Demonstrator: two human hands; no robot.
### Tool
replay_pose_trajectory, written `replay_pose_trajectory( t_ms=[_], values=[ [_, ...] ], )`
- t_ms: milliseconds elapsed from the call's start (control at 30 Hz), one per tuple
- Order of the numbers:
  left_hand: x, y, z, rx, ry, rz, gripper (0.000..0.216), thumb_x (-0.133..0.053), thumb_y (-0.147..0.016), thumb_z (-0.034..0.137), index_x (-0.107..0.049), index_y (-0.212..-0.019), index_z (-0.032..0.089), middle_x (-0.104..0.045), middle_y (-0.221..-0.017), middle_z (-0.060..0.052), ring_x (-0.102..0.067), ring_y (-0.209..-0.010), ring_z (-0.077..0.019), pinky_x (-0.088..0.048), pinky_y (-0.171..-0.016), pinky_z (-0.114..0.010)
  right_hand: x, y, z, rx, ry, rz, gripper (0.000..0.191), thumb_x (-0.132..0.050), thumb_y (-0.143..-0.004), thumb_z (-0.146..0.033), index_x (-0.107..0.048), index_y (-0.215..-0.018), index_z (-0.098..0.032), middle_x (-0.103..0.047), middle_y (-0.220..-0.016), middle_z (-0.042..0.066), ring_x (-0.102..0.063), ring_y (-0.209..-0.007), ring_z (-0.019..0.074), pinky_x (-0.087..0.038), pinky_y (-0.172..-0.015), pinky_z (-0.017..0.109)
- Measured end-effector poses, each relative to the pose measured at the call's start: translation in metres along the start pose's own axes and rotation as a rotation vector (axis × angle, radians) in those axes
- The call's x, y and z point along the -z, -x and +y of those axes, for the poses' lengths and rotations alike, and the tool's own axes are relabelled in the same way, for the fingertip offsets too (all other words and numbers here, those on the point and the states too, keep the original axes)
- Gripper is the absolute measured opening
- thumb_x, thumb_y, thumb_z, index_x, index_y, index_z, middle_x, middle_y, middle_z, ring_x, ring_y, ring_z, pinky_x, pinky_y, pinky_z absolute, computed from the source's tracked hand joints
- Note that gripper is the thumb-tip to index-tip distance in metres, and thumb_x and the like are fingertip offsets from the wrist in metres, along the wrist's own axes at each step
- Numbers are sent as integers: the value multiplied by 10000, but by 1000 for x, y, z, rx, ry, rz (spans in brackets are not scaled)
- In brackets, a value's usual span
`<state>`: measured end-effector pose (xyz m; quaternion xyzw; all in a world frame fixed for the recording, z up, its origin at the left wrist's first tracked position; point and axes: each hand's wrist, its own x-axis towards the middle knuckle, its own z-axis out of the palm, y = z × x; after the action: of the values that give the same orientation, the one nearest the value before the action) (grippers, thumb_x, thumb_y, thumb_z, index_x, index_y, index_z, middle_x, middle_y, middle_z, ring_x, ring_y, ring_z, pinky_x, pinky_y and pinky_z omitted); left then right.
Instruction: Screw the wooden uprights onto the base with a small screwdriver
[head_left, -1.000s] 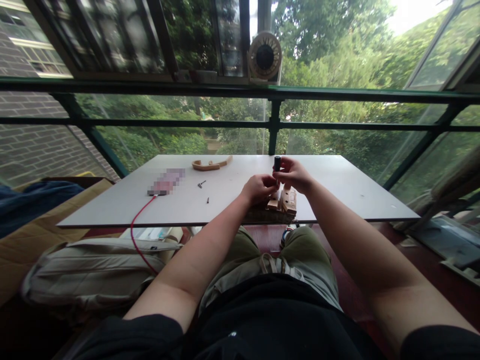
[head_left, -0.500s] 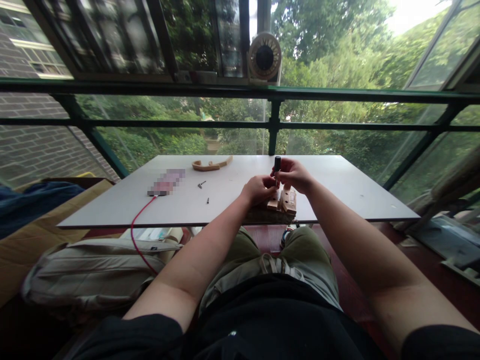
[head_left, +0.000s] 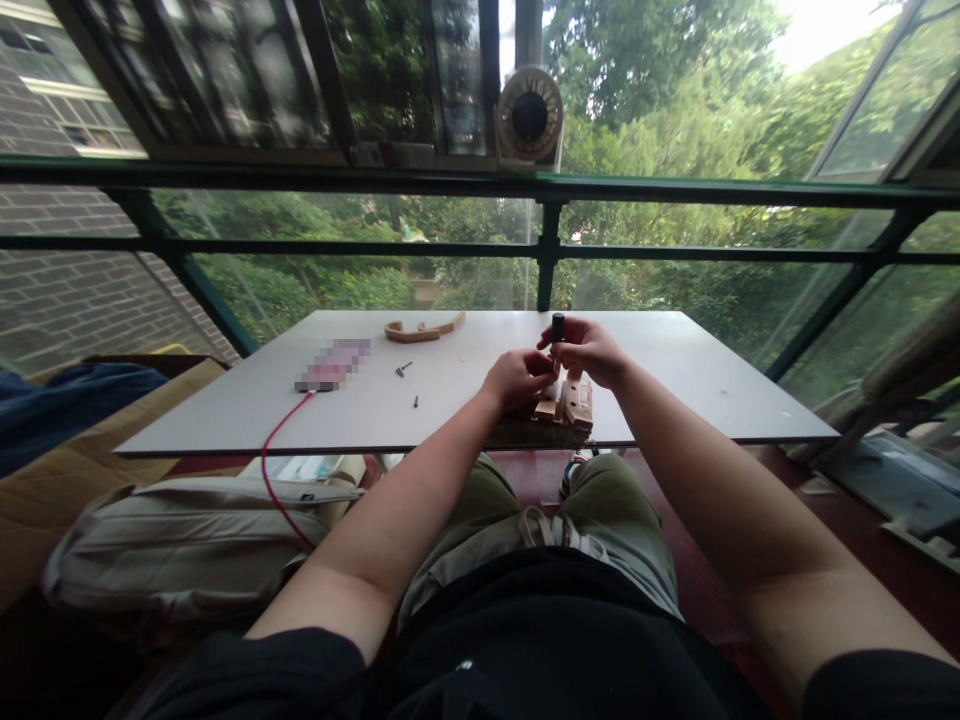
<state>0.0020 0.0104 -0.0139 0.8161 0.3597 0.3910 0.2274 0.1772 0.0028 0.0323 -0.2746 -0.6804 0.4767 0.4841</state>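
Note:
A screwdriver (head_left: 557, 327) with a black handle stands nearly upright over a pale wooden piece (head_left: 578, 402) at the table's front edge. My right hand (head_left: 589, 350) is closed round it below the top of the handle. Close against the shaft's lower end, my left hand (head_left: 517, 378) is pinched shut; what lies between its fingertips is hidden. The wooden piece has dark holes and a gap between two raised parts. Both hands partly cover its far side, so the screwdriver's tip cannot be made out.
On the white table (head_left: 450, 420), a curved wooden part (head_left: 424, 332) lies at the back left. Small screws (head_left: 403, 369) and a single screw (head_left: 415, 402) lie left of my hands. A blurred-out device (head_left: 334, 365) trails a red cable (head_left: 264, 465) over the front edge.
The screwdriver's handle has shifted very slightly to the right, and my right fingers have changed position around it. My left hand and the wooden piece look nearly still.

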Motion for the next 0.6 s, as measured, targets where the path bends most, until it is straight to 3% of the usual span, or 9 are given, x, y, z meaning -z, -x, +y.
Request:
replay_pose_trajectory(
  t_ms=[400,600],
  values=[
    [0,3,2,16,-18,-27,307,-593,-817,405,-745,-815,139,-694,-683,-19,-582,-617,-124,-412,-592,-221,-4,0,-2,-68,34,38,295,-777,-609,-241,-646,-845,-123,-695,-744,50,-554,-507,103,-456,-463,250],
    [0,2,4,30,48,7,303,-661,-770,419,-729,-876,144,-739,-821,-48,-645,-708,-148,-461,-646,-233,-1,0,-1,-75,103,40,345,-807,-618,-311,-561,-812,-169,-610,-626,-21,-544,-475,109,-383,-370,208]
  ],
)
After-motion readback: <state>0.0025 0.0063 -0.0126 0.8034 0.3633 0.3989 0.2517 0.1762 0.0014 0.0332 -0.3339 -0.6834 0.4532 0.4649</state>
